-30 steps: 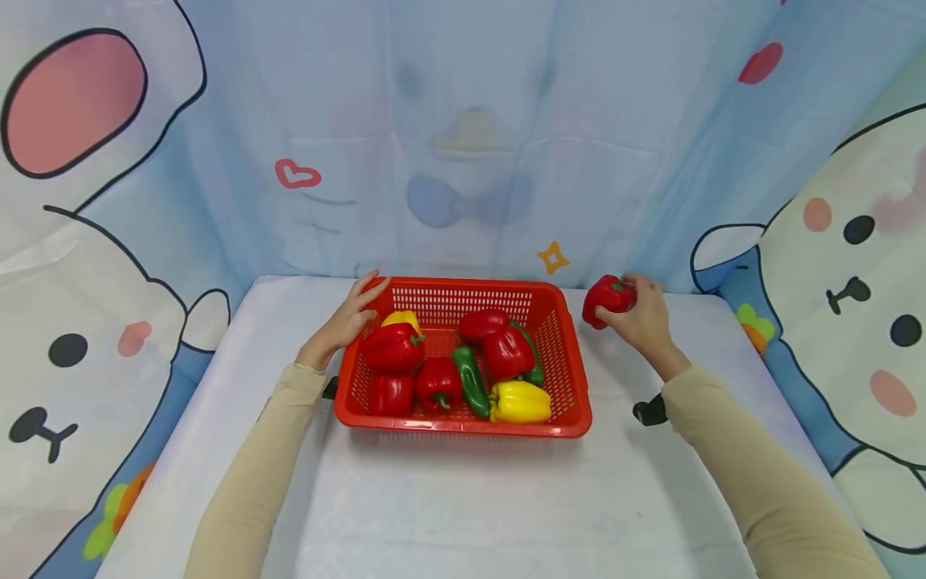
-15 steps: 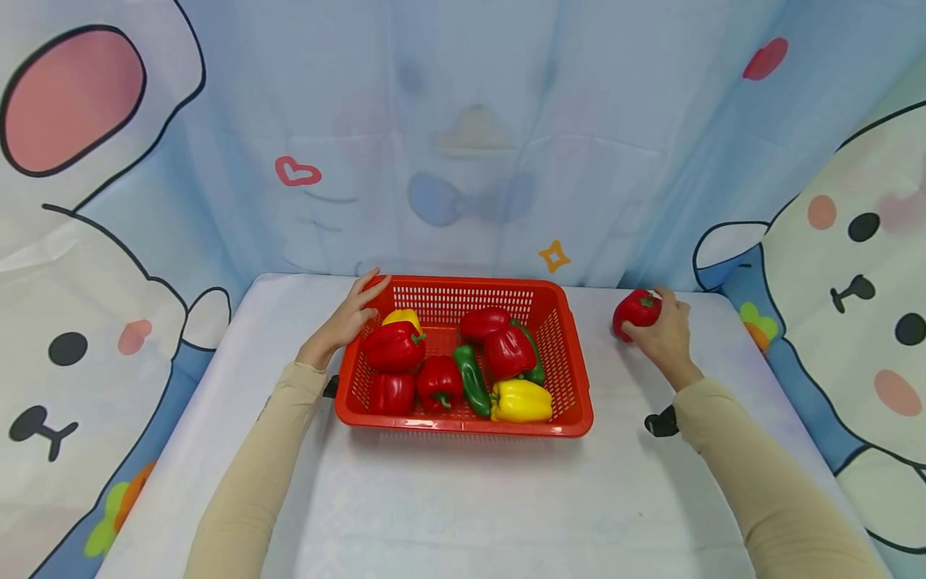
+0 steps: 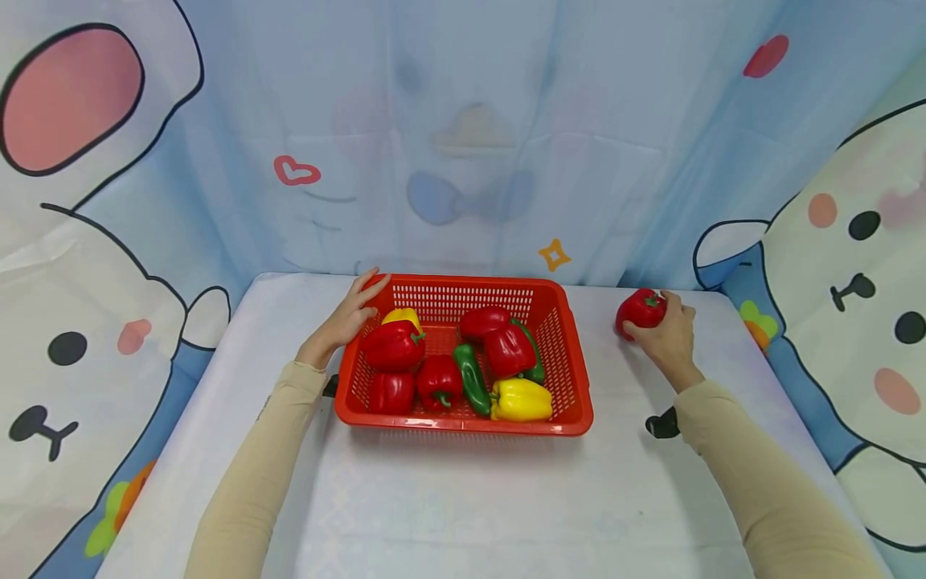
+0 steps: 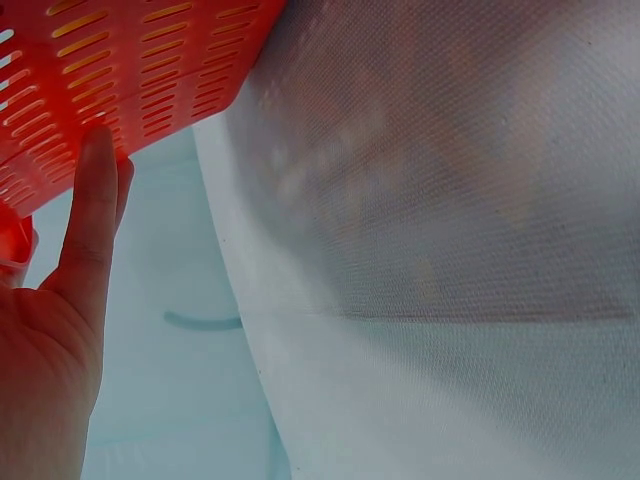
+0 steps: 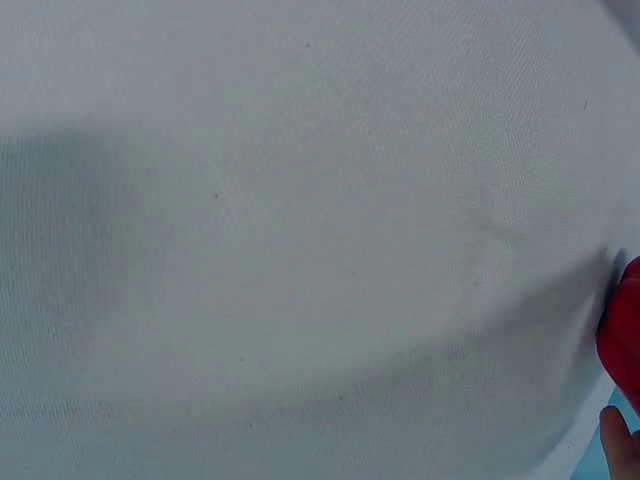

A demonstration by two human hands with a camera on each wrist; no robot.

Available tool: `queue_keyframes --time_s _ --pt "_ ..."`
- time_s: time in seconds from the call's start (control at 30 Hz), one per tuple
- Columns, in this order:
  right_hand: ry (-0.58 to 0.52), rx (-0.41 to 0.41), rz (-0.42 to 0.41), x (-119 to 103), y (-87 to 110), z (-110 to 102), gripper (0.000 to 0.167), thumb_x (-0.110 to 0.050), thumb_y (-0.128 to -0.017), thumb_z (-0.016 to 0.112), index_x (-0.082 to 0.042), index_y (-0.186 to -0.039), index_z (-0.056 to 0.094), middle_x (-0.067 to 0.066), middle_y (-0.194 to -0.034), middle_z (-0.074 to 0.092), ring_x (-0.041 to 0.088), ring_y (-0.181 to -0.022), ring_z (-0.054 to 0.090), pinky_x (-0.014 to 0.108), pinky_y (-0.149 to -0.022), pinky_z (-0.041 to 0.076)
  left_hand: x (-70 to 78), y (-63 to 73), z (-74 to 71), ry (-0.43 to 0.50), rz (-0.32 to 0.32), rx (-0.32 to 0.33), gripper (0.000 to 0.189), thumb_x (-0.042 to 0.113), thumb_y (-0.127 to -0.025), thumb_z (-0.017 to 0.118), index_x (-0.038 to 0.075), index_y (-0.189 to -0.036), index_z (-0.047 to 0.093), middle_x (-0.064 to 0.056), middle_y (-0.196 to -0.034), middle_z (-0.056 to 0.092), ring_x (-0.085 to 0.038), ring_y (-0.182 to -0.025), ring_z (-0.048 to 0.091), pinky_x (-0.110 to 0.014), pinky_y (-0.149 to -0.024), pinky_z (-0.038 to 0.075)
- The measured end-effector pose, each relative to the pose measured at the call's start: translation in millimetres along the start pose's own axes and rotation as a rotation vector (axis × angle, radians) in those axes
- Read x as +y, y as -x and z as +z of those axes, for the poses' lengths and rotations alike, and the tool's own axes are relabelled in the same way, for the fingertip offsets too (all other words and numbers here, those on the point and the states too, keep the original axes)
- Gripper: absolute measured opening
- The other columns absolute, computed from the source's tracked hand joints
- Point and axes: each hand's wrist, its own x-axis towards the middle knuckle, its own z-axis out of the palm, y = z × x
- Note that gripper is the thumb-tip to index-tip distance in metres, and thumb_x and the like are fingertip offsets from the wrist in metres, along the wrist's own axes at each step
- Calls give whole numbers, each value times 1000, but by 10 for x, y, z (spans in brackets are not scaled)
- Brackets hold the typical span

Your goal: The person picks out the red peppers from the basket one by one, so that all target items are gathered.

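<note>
My left hand (image 3: 340, 328) holds the left side of a red plastic basket (image 3: 463, 428) near its far corner. In the left wrist view, a straight finger of that hand (image 4: 62, 330) lies along the slotted outer wall of the basket (image 4: 135, 75), with the thumb side up at the rim. To the right of the basket, my right hand (image 3: 671, 336) grips a red bell pepper (image 3: 638, 310) between thumb and fingers, low at the table's far edge. Only part of the pepper (image 5: 622, 335) and a fingertip show at the right border of the right wrist view.
Inside the basket lie several red bell peppers (image 3: 393, 347), a yellow bell pepper (image 3: 521, 400), another yellow one (image 3: 402, 319) partly hidden, and a long green pepper (image 3: 472, 382). A white cloth covers the table (image 3: 463, 507). A printed blue curtain (image 3: 463, 161) hangs right behind it.
My right hand has moved right, away from the basket, carrying the red bell pepper, and has barely shifted in the last half second. The left hand and basket stay put.
</note>
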Motion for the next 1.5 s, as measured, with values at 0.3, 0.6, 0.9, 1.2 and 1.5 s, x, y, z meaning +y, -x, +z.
queue_keyframes --time_s 0.3,0.6,0.9,1.2,1.5 --pt "25 -13 -15 25 2 -68 93 -19 -87 72 -2 -155 11 34 -152 18 53 -139 22 67 -91 43 9 9 0 5 -6 -1 65 -4 -89 40 -2 -153 28 -23 -161 6 -40 -147 6 -60 -114 12" --pt "68 -23 -38 21 -29 -151 77 -16 -90 69 6 -149 25 36 -145 25 53 -134 28 66 -93 42 20 -4 -10 10 -19 -1 65 -4 -89 39 -2 -153 28 -21 -162 6 -39 -147 6 -59 -115 11" --pt "14 -18 -104 -40 -16 -91 77 -10 -84 75 5 -145 30 32 -153 18 52 -138 24 67 -92 43 24 0 -5 14 -19 3 64 -5 -90 39 -1 -153 28 -21 -162 6 -39 -147 6 -59 -115 12" --pt "24 20 -121 -39 38 -43 70 -11 -85 73 5 -140 33 32 -144 31 50 -133 32 66 -92 44 0 8 5 20 -15 -1 64 -4 -90 38 -2 -153 28 -21 -162 5 -39 -147 5 -60 -115 12" --pt "15 54 -69 -34 51 -31 91 -16 -84 75 -3 -153 17 30 -150 26 48 -138 28 65 -93 43 2 11 3 12 -10 1 64 -5 -90 39 -1 -153 28 -21 -162 5 -39 -147 6 -60 -114 12"
